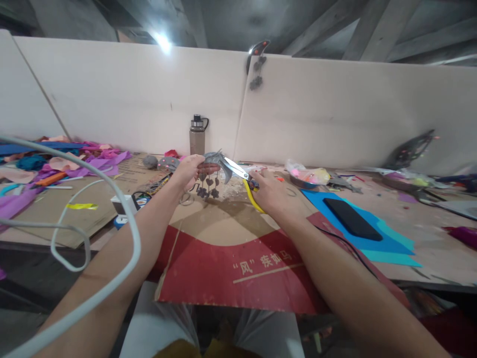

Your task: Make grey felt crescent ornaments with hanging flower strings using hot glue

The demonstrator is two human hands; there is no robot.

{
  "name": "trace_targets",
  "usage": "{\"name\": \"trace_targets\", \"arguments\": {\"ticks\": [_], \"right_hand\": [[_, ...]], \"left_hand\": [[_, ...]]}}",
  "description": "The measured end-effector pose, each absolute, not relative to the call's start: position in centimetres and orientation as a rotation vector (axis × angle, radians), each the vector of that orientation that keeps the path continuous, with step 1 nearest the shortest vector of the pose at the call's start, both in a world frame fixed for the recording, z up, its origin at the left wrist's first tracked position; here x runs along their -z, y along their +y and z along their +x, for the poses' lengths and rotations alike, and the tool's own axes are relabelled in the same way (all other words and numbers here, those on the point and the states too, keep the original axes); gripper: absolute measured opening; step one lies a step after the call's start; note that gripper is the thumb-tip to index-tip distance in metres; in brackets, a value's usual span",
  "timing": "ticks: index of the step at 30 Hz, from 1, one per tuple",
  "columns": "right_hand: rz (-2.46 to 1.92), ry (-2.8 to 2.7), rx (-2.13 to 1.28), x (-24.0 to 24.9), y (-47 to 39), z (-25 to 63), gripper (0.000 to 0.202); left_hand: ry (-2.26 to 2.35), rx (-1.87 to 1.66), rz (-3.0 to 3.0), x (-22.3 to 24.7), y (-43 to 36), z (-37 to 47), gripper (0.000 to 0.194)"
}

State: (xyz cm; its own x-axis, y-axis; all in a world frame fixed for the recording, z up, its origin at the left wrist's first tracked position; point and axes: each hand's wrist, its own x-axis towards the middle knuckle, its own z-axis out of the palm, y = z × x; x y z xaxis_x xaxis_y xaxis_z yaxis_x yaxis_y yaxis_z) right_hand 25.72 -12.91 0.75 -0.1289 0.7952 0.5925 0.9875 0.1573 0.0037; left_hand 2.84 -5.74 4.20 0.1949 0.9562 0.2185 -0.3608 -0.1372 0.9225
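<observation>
Near the middle of the table, my left hand is closed on a grey curved ornament that looks like felt. Several strands with small dark flower-like pieces hang below it. My right hand grips scissors with yellow handles. Their blades point left, and the tips meet the right end of the ornament. Whether the blades close on it I cannot tell. Beneath both hands lies a red and brown cardboard sheet with printed characters.
A grey bottle stands against the white partition. Coloured scraps pile up at left, where a white cable loops close in front. At right, a black phone rests on blue sheets. Behind it sits a bowl of pink and yellow material.
</observation>
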Motion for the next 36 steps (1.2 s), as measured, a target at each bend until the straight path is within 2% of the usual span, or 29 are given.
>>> {"name": "trace_targets", "arguments": {"ticks": [11,19,25,36], "right_hand": [[-1.72,-2.016,0.487,-0.6,-12.7,25.5,0.032],[-1.634,-1.987,0.383,-0.7,-12.4,25.9,0.028],[-1.556,-2.004,0.357,0.6,-11.4,26.2,0.039],[-1.63,-1.985,0.462,0.4,-11.8,25.9,0.036]], "left_hand": [[0.718,-1.292,1.191,-4.1,-5.5,2.8,0.006],[0.811,-1.289,1.2,-4.3,-5.7,2.8,0.012],[0.888,-1.331,1.195,-4.3,-5.5,2.7,0.016],[0.736,-1.279,1.175,-4.2,-6.0,3.3,0.006]]}}
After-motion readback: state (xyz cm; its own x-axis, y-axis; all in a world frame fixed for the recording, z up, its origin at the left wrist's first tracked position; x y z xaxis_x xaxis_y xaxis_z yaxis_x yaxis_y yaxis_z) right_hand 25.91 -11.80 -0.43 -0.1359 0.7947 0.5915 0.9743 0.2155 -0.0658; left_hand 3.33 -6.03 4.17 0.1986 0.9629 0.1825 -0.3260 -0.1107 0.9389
